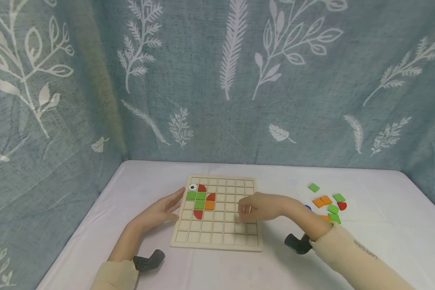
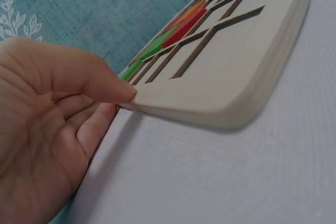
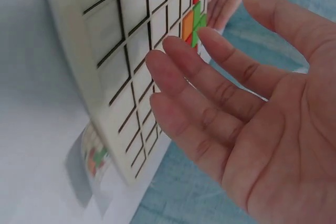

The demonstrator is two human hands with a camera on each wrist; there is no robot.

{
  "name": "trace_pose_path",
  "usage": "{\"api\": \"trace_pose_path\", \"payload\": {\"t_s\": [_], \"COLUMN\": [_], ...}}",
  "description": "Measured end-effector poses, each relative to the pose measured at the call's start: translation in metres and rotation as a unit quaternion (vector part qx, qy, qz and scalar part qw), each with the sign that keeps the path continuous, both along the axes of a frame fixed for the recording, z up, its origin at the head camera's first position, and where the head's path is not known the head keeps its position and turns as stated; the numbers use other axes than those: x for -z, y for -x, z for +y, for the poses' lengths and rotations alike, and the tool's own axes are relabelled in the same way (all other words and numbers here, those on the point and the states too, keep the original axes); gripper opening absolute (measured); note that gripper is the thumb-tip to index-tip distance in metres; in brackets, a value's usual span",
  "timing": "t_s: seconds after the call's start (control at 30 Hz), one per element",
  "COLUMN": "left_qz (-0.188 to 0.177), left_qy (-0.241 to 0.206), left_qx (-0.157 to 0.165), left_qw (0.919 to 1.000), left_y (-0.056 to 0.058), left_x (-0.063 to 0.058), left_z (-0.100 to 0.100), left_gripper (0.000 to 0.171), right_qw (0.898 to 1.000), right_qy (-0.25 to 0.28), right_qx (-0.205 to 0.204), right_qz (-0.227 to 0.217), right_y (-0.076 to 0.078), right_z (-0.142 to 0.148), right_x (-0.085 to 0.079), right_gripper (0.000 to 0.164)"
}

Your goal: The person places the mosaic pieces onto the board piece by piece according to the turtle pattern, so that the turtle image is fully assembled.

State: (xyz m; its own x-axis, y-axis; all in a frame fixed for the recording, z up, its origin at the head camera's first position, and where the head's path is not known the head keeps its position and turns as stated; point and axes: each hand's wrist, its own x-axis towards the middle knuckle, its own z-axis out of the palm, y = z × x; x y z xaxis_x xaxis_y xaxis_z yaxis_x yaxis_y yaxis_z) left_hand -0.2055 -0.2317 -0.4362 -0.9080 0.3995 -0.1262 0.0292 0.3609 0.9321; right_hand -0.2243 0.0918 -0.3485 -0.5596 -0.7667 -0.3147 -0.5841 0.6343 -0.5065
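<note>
A pale wooden grid board [image 1: 217, 245] lies on the white cloth. At its upper left sit green squares [image 1: 199, 204], an orange square [image 1: 209, 205], red quarter-round pieces [image 1: 198, 214] and a white piece with a black-dot eye [image 1: 193, 187]. My left hand [image 1: 163, 209] rests at the board's left edge, its thumb [image 2: 113, 85] touching the rim and its other fingers loosely bent beside it. Over the right part of the board hovers my right hand [image 1: 255, 206]. Its fingers [image 3: 178, 72] are apart and slightly bent in the right wrist view, with nothing between them.
To the right of the board lie loose pieces: several green squares [image 1: 313, 187], orange squares [image 1: 322, 201], a red piece [image 1: 342, 206] and a blue piece [image 1: 307, 207] partly hidden by the right forearm. A blue-green leaf-patterned curtain [image 1: 203, 121] stands behind the table.
</note>
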Motion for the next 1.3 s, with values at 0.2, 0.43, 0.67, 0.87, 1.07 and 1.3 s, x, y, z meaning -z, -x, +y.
{"api": "trace_pose_path", "payload": {"t_s": [0.2, 0.43, 0.67, 0.87, 1.07, 1.3], "left_qz": [-0.004, -0.008, -0.011, -0.011, -0.004, -0.01], "left_qy": [-0.003, 0.0, -0.008, -0.017, -0.005, -0.017], "left_qx": [-0.003, -0.005, -0.001, 0.008, 0.0, 0.008], "left_qw": [1.0, 1.0, 0.9999, 0.9998, 1.0, 0.9998], "left_y": [-0.001, -0.003, -0.003, -0.003, -0.002, -0.001], "left_x": [0.001, 0.001, 0.002, 0.001, -0.001, -0.001], "left_z": [0.0, 0.0, -0.004, -0.003, -0.002, 0.0], "left_gripper": [0.092, 0.091, 0.091, 0.092, 0.092, 0.092], "right_qw": [1.0, 0.997, 0.992, 0.989, 0.982, 0.971], "right_qy": [0.03, 0.076, 0.102, 0.108, 0.102, 0.068], "right_qx": [0.002, 0.025, 0.068, 0.097, 0.154, 0.222], "right_qz": [0.009, 0.007, -0.001, 0.009, 0.029, 0.056], "right_y": [-0.004, -0.004, -0.005, -0.012, -0.023, -0.032], "right_z": [0.031, 0.075, 0.105, 0.131, 0.152, 0.16], "right_x": [0.004, 0.012, 0.015, 0.021, 0.028, 0.032], "right_gripper": [0.01, 0.027, 0.017, 0.014, 0.016, 0.017]}}
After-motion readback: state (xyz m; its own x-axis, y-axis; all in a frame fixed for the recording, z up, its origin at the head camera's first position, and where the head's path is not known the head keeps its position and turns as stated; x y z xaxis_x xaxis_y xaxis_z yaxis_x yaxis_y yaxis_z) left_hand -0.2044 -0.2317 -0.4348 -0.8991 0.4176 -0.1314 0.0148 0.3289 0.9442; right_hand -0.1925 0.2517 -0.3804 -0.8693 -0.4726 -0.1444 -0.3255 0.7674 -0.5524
